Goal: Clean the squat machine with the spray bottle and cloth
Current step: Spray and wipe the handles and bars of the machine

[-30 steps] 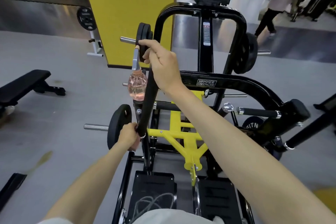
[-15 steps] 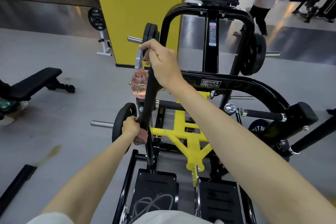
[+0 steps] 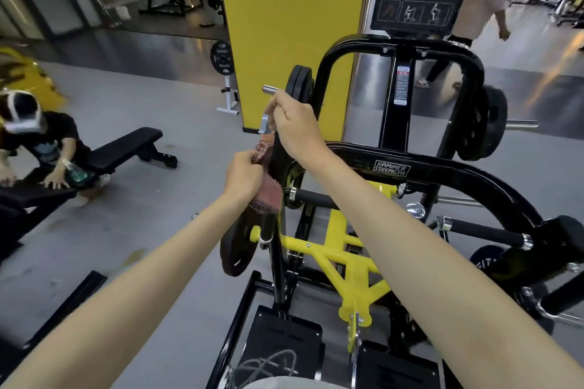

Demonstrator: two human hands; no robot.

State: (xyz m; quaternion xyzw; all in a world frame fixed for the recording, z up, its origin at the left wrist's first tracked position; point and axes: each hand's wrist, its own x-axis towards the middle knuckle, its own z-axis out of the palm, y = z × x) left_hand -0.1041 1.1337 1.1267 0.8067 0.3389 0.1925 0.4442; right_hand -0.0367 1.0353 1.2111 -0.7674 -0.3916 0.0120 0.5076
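The left hand (image 3: 245, 175) grips a pink cloth (image 3: 268, 196) against the black upright bar (image 3: 279, 278) of the squat machine (image 3: 442, 172). At one o'clock from it, the right hand (image 3: 297, 126) holds the pink spray bottle (image 3: 264, 144) by its grey head, and the bottle hangs just beside the bar.

Bright, even overhead light fills the gym around me, and shadows stay soft and faint under the bench (image 3: 126, 145). The glossy dark floor strip (image 3: 537, 85) behind carries orange and white streaks of glare, and thin white highlights run along the squat machine (image 3: 442, 172). The wide lens bows everything toward the borders. The person at the left edge (image 3: 25, 123) is smeared by motion blur, and the far background is soft.
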